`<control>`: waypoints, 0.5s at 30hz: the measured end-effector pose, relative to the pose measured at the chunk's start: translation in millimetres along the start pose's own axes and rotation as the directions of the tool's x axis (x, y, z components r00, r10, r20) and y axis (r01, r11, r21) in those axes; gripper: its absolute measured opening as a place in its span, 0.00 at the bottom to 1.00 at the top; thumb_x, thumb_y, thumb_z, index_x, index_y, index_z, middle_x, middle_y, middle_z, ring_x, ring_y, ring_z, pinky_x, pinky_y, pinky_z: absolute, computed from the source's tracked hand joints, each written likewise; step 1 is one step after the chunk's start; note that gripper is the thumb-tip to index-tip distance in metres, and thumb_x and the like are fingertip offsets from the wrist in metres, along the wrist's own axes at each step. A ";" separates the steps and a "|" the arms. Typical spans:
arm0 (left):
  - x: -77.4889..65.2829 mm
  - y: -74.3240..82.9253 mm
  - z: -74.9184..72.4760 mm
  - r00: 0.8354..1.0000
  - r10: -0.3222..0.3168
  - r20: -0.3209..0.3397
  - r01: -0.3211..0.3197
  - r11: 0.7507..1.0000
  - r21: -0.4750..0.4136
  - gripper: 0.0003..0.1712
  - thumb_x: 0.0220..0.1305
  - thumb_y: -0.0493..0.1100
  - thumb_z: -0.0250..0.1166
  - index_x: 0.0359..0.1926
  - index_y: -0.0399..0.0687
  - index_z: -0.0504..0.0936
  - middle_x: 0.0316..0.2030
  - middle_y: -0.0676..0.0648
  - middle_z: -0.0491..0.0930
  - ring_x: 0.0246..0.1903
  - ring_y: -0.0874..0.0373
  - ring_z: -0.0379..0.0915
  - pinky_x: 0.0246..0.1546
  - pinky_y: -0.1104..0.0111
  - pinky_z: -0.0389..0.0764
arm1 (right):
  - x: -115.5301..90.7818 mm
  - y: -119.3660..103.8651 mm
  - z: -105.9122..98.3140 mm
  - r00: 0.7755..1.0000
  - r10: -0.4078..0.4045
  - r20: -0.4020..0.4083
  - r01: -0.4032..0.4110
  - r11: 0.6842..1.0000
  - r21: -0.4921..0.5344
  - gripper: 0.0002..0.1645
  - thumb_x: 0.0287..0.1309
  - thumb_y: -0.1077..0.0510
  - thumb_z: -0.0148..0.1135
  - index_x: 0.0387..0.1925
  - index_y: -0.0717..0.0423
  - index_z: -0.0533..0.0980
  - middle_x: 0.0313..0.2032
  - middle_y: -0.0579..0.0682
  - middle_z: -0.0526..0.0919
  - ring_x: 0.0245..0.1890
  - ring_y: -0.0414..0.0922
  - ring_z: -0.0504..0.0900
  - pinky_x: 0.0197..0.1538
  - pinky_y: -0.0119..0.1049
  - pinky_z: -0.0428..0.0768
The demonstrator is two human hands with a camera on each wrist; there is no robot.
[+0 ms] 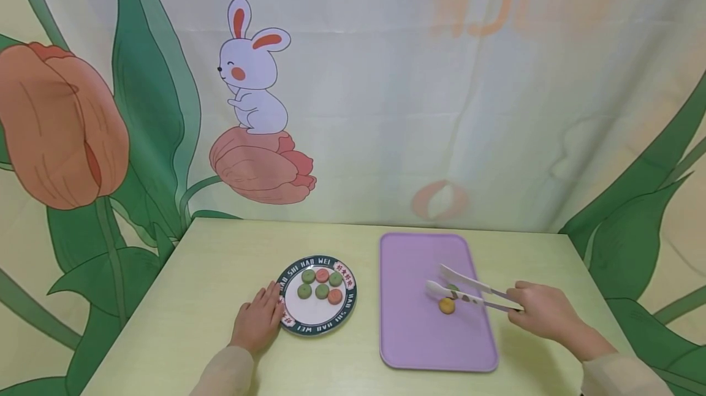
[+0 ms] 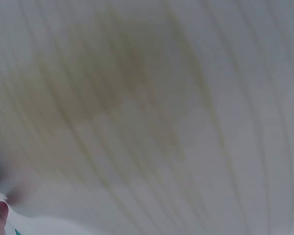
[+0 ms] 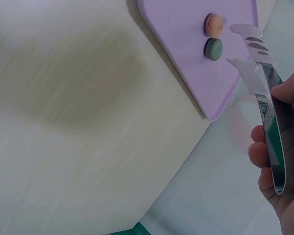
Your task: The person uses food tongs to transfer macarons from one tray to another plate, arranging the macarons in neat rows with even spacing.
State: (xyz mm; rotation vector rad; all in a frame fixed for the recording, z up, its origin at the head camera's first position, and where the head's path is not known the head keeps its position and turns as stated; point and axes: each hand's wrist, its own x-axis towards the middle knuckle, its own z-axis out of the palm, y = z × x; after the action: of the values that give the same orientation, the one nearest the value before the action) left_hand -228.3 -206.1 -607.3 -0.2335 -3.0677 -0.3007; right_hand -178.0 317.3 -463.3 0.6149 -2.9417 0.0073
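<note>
Right hand (image 1: 543,310) grips tongs (image 1: 477,299), tips spread — yellow cookie (image 1: 447,306) looks light, probably crumbly, so pinch sides gently. Left hand (image 1: 258,317) rests loosely on plate (image 1: 353,299).

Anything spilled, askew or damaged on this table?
Nothing stands out: six macarons lie on the plate, two more on the purple tray, none loose on the visible tabletop; the right hand holds tongs.

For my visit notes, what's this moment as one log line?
right hand: holding tongs over tray | left hand: at edge of plate | tray: yellow macaron, green macaron | plate: six macarons, green and pink
</note>
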 end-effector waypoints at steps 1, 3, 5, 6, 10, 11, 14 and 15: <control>0.0 0.1 -0.1 1.000 0.000 -0.001 0.000 1.000 -0.001 0.31 0.66 0.54 0.39 0.65 0.44 0.55 0.65 0.44 0.56 0.62 0.44 0.55 0.54 0.49 0.63 | -0.5 0.4 -0.3 1.000 0.001 -0.002 -0.001 1.000 -0.001 0.06 0.38 0.56 0.60 0.18 0.47 0.70 0.16 0.38 0.62 0.15 0.34 0.57 0.15 0.27 0.56; 0.0 0.2 -0.1 1.000 -0.001 0.001 0.001 1.000 -0.005 0.31 0.66 0.54 0.40 0.65 0.44 0.55 0.65 0.44 0.56 0.62 0.44 0.55 0.54 0.49 0.63 | -1.6 1.4 -0.7 1.000 0.005 -0.003 -0.005 1.000 -0.002 0.06 0.38 0.56 0.60 0.18 0.47 0.70 0.16 0.38 0.62 0.15 0.34 0.57 0.15 0.28 0.56; 0.1 0.2 0.0 1.000 -0.003 0.004 0.003 1.000 -0.006 0.31 0.66 0.54 0.39 0.65 0.44 0.55 0.65 0.45 0.56 0.63 0.44 0.54 0.55 0.48 0.63 | -2.7 2.6 -1.0 1.000 0.012 0.000 -0.012 1.000 -0.001 0.06 0.38 0.56 0.60 0.17 0.47 0.70 0.16 0.38 0.62 0.15 0.34 0.57 0.15 0.28 0.56; -0.1 0.4 -0.2 1.000 -0.004 0.005 0.004 1.000 -0.007 0.31 0.66 0.54 0.39 0.65 0.44 0.55 0.65 0.45 0.56 0.63 0.44 0.54 0.55 0.48 0.63 | -3.2 3.1 -1.1 1.000 0.015 0.000 -0.015 1.000 -0.001 0.05 0.38 0.56 0.60 0.17 0.47 0.70 0.16 0.38 0.62 0.15 0.34 0.57 0.15 0.28 0.57; -0.5 1.0 -0.3 1.000 -0.006 0.006 0.006 1.000 -0.005 0.31 0.66 0.54 0.40 0.65 0.45 0.55 0.65 0.45 0.56 0.63 0.45 0.54 0.55 0.49 0.63 | -4.8 5.1 -1.5 1.000 0.027 0.007 -0.027 1.000 0.003 0.04 0.38 0.57 0.60 0.18 0.48 0.71 0.16 0.38 0.62 0.15 0.34 0.58 0.15 0.28 0.57; -0.6 1.2 -0.4 1.000 -0.006 0.004 0.006 1.000 -0.006 0.31 0.66 0.54 0.40 0.65 0.45 0.55 0.65 0.45 0.56 0.63 0.45 0.54 0.55 0.49 0.63 | -5.1 5.4 -1.5 1.000 0.029 0.009 -0.029 1.000 0.003 0.04 0.38 0.57 0.60 0.18 0.48 0.71 0.16 0.38 0.62 0.15 0.34 0.58 0.15 0.28 0.57; -0.7 1.5 -0.7 1.000 -0.006 0.003 0.006 1.000 -0.009 0.31 0.66 0.54 0.40 0.65 0.44 0.55 0.65 0.45 0.56 0.63 0.44 0.55 0.55 0.49 0.63 | -5.3 6.2 -1.2 0.999 0.034 0.016 -0.034 0.999 0.004 0.03 0.38 0.56 0.59 0.19 0.48 0.72 0.16 0.38 0.62 0.15 0.34 0.58 0.15 0.28 0.57; -0.7 1.5 -0.7 1.000 -0.006 0.001 0.006 1.000 -0.010 0.31 0.66 0.54 0.40 0.65 0.44 0.55 0.65 0.45 0.56 0.63 0.44 0.55 0.55 0.49 0.63 | -5.4 6.2 -1.2 0.999 0.035 0.017 -0.035 0.999 0.006 0.03 0.38 0.56 0.59 0.19 0.48 0.72 0.16 0.38 0.63 0.15 0.34 0.58 0.15 0.28 0.57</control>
State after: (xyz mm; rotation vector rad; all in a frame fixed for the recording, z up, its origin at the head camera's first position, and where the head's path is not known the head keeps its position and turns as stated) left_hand -227.4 -204.9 -606.4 -0.2258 -3.0694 -0.3161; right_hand -175.5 325.2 -462.7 0.5671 -2.9695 0.0143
